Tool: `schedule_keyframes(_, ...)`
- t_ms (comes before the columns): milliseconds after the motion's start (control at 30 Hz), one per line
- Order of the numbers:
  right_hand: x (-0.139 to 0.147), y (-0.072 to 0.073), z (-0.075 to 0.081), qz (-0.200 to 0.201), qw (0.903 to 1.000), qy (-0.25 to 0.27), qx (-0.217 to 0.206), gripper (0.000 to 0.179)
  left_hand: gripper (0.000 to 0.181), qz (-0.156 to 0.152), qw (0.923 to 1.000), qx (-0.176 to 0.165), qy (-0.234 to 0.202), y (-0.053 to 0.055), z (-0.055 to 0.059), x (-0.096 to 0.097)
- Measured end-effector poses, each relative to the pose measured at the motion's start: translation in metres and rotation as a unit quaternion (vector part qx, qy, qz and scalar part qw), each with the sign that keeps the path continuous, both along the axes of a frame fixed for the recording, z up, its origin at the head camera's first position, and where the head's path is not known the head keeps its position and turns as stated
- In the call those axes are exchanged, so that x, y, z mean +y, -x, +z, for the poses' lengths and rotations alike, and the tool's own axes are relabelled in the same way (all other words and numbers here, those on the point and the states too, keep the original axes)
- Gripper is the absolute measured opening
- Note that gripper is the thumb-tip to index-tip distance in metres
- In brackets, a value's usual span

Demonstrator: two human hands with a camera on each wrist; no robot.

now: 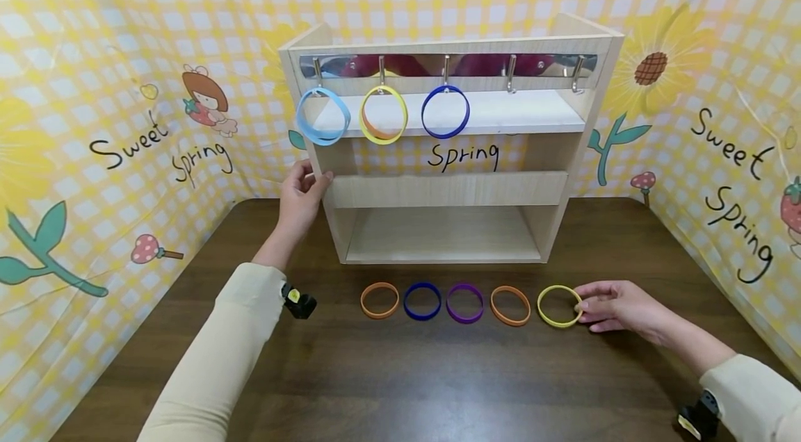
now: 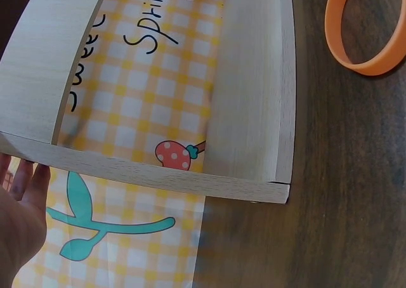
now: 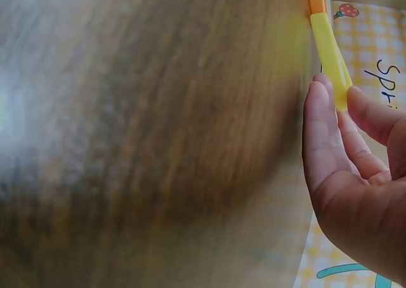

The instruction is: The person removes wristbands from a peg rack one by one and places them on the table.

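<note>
My left hand (image 1: 299, 197) grips the left side panel of a wooden shelf rack (image 1: 447, 190), thumb at its front edge. In the left wrist view, its fingers (image 2: 23, 177) reach behind the panel. My right hand (image 1: 619, 306) pinches the right side of a yellow wristband (image 1: 559, 325), the rightmost in a row in front of the rack. The right wrist view shows this band edge-on between thumb and fingers. To its left lie an orange wristband (image 1: 510, 323), a purple one (image 1: 464, 321), a dark blue one (image 1: 422, 317) and another orange one (image 1: 379, 316).
A metal strip with several hooks (image 1: 512, 74) runs along the rack's top. A light blue band (image 1: 323, 141), a yellow band (image 1: 384, 142) and a dark blue band (image 1: 446, 135) hang from its three left hooks. Checked cloth (image 1: 144, 171) surrounds the brown table (image 1: 375, 386).
</note>
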State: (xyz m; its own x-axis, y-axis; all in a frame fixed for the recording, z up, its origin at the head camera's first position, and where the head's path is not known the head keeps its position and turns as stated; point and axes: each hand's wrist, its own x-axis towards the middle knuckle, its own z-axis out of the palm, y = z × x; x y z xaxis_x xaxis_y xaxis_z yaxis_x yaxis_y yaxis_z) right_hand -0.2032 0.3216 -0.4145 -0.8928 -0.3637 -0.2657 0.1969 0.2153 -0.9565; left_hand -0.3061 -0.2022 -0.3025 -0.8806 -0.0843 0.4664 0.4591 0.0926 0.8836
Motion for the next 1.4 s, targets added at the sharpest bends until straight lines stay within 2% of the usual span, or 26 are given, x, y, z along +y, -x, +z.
schedule_keyframes(433, -0.001, 0.0, 0.0, -0.008, 0.9996, -0.027, 0.006, 0.051, 0.026, -0.004, 1.0, 0.003, 0.005, 0.001, 0.002, 0.0)
schedule_keyframes(667, -0.001, 0.0, 0.004, -0.008, 0.9985, -0.048, 0.023, 0.049, 0.038, -0.007, 1.0, 0.005, 0.0, 0.001, 0.004, 0.001)
schedule_keyframes(1033, 0.001, -0.001, 0.007, -0.002, 0.9971, -0.067, 0.035, 0.048, 0.04, -0.008, 0.9999, 0.007, 0.005, 0.002, 0.005, 0.002)
schedule_keyframes(1300, 0.0, 0.0, 0.017, -0.039, 0.9939, -0.086, 0.058, 0.05, 0.029, -0.002, 1.0, 0.001, 0.003, 0.0, 0.003, 0.002)
schedule_keyframes(1400, -0.005, 0.002, 0.023, -0.043, 0.9928, -0.08, 0.079, 0.051, 0.031, 0.001, 1.0, -0.001, 0.006, -0.002, 0.001, 0.001)
